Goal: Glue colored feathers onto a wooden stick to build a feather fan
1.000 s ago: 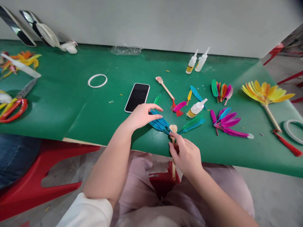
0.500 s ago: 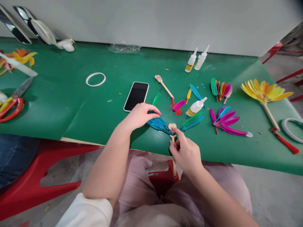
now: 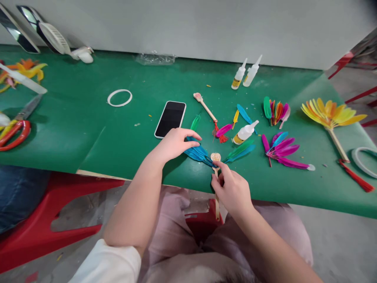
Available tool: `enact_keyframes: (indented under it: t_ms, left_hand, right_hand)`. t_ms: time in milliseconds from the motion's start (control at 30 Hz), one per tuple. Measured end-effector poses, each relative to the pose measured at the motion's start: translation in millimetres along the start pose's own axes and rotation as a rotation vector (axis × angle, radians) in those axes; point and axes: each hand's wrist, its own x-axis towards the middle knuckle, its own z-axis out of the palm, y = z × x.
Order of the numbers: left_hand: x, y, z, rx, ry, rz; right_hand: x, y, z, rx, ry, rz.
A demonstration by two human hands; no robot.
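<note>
My left hand (image 3: 180,144) is closed over the outer part of a bunch of blue feathers (image 3: 200,152), thumb and fingers about them. The feathers' quill ends meet at the neck of a wooden fan handle (image 3: 217,204). Its rounded head (image 3: 215,157) looks coated with something shiny. My right hand (image 3: 232,186) pinches the handle just below the head, with the index fingertip pressing on the quill ends. The stick hangs past the table edge. Green and blue feathers (image 3: 240,151) spread on the right of the head, close to a glue bottle (image 3: 245,133).
On the green table (image 3: 73,129) lie a phone (image 3: 170,120), a second tasselled handle (image 3: 206,108), magenta feathers (image 3: 282,151) and a yellow feather fan (image 3: 331,116). Two more bottles (image 3: 244,74) stand behind. Scissors (image 3: 20,125) and a white ring (image 3: 119,98) are leftward.
My right index fingertip has slid slightly down from the handle's head to its neck, uncovering more of the head. My left hand stays on the blue feathers.
</note>
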Motion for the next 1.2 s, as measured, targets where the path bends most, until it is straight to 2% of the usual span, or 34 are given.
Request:
enact_keyframes:
  t_ms: [200,467,733,1200]
  left_hand:
    - [-1.3,-2.1,-1.3,0.022,0.055,-0.023]
    - [-8.6,-8.0,-10.5,-0.137,0.195,-0.097]
    - [-10.8,-6.3,-11.4,-0.087,0.134,-0.055]
    - [-8.1,-7.1,-6.3,-0.027,0.157,-0.027]
  right_hand:
    - [0.0,-0.2,0.2,-0.022,0.009,0.001]
    - [-0.3,-0.9,-0.1,-0.037,0.010,0.011]
    - [0.8,-2.5,-2.0,-0.045,0.010,-0.009]
    - [0.9,-1.9,-1.0,-0.069,-0.007,0.007]
